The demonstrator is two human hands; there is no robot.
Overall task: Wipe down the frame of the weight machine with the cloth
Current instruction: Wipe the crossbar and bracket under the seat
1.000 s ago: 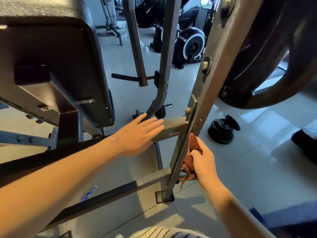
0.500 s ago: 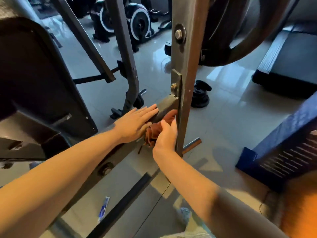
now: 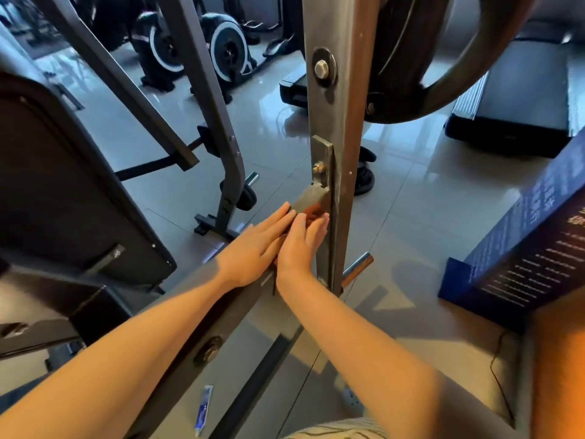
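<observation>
At the joint where the slanted crossbar (image 3: 308, 198) meets the upright of the grey frame (image 3: 346, 90): both hands, side by side and touching; left hand (image 3: 259, 245) lying flat along the top of the crossbar, fingers straight and close together, gripping nothing; right hand (image 3: 300, 245) just beside it on the upright's side, fingers stretched forward, pressing down on the cloth (image 3: 313, 210); right thumb hidden, so impossible to say whether tucked round the fabric; cloth rust-brown, showing only as a small patch past the right fingertips, on the crossbar's end and hard against the upright, the rest covered by the palm.

Higher on the upright, a big bolt head (image 3: 321, 68); behind it, up and to the right, a large dark weight plate (image 3: 411, 42); low on the upright's right side, a short steel peg (image 3: 357, 267) sticking out; beyond the upright, a small stack of plates (image 3: 365, 182) on the glossy tiled floor (image 3: 411, 217).

Far left, a black padded bench (image 3: 63, 185), tilted; far right, a blue printed board (image 3: 522, 242) leaning at an angle; near the bottom edge, between the forearms, a small blue-and-white tube (image 3: 202, 407) lying on the tiles; at the back, exercise bikes (image 3: 228, 49) and a treadmill (image 3: 522, 99).
</observation>
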